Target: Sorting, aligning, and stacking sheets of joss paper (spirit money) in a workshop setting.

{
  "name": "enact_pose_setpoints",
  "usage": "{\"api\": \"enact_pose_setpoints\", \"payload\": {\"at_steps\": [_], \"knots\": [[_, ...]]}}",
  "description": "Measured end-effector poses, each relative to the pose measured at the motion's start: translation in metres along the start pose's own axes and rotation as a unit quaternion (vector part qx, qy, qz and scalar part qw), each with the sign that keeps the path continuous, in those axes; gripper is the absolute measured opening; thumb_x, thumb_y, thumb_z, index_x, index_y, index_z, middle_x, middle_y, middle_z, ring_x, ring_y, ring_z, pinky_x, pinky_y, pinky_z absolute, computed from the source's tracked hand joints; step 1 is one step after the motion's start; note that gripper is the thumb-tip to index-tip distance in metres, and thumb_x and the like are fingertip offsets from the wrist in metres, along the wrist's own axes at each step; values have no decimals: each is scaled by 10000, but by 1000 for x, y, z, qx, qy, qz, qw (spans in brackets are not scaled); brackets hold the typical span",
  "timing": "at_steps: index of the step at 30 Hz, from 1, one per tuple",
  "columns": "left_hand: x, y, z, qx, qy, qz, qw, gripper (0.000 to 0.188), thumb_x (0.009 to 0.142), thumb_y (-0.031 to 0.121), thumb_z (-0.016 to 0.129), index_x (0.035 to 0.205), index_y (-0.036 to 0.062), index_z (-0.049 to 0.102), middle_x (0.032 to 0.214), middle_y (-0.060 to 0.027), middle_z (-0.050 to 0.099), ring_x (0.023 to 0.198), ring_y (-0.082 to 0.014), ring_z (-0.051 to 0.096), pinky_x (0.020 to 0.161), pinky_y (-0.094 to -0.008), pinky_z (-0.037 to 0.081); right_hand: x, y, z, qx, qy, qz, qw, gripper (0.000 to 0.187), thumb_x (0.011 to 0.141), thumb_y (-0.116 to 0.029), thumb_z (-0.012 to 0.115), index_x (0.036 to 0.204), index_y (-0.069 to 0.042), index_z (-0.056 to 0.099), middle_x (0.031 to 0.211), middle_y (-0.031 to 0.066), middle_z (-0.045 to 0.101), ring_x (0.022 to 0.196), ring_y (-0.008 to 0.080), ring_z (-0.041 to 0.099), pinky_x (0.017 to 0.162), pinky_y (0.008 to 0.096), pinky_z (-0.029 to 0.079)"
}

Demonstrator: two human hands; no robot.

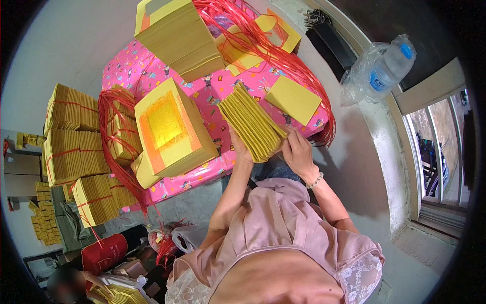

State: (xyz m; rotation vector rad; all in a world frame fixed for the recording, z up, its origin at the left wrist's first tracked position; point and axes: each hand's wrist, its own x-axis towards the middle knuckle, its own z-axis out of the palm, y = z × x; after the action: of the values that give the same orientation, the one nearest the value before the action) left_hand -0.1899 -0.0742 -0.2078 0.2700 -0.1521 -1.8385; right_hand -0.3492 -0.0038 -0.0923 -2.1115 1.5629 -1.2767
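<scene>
Both my hands hold a bundle of folded yellow joss paper (250,124) in front of my lap, its folded edges lying side by side. My left hand (242,147) supports it from the left and below, with the fingers mostly hidden behind it. At the right lower corner my right hand (297,152) presses its bent fingers against the paper. A tall stack of joss paper with a gold foil square (169,129) stands left of the bundle. To the right lies a flat yellow pad of paper (292,100).
The pink patterned table (200,93) also bears a tall paper block (177,38) and red plastic strings (283,53). Tied paper bundles (76,152) are piled at left. A bagged water bottle (390,68) is by the window. Part of a person (91,283) shows at lower left.
</scene>
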Motion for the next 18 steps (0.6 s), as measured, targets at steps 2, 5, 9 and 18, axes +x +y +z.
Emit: {"api": "enact_pose_setpoints", "payload": {"at_steps": [2, 5, 9, 18], "knots": [[-1, -1, 4, -25, 3, 4, 1000, 782, 906, 605, 471, 1433, 33, 384, 1405, -198, 466, 1246, -385, 495, 1053, -515, 417, -5, 1, 1, -13, 14, 23, 1000, 264, 862, -22, 540, 1123, 3, 567, 1045, 186, 622, 895, 355, 643, 753, 422, 524], [-5, 1, 8, -67, 17, 17, 997, 679, 905, 560, 537, 1368, 68, 468, 1298, -141, 567, 1141, -320, 583, 963, -476, 501, -2, -3, -3, 2, 66, 65, 996, 187, 901, -36, 533, 1080, 12, 562, 941, 188, 622, 812, 360, 637, 706, 406, 507], [-4, 2, -25, -85, 53, 41, 994, 578, 931, 519, 537, 1306, 80, 536, 1196, -105, 638, 1045, -288, 641, 890, -450, 556, 16, 21, -7, 96, 190, 119, 970, 168, 963, -97, 518, 1075, 23, 554, 884, 115, 626, 807, 187, 613, 682, 339, 470], [-13, 5, -14, -167, -1, -37, 985, 562, 938, 493, 536, 1299, 63, 544, 1241, -135, 618, 1091, -321, 622, 918, -498, 533, 17, 118, -2, 329, 120, 338, 874, 255, 1003, -114, 455, 1207, 26, 514, 1075, 65, 616, 913, 106, 583, 721, 267, 498]]}}
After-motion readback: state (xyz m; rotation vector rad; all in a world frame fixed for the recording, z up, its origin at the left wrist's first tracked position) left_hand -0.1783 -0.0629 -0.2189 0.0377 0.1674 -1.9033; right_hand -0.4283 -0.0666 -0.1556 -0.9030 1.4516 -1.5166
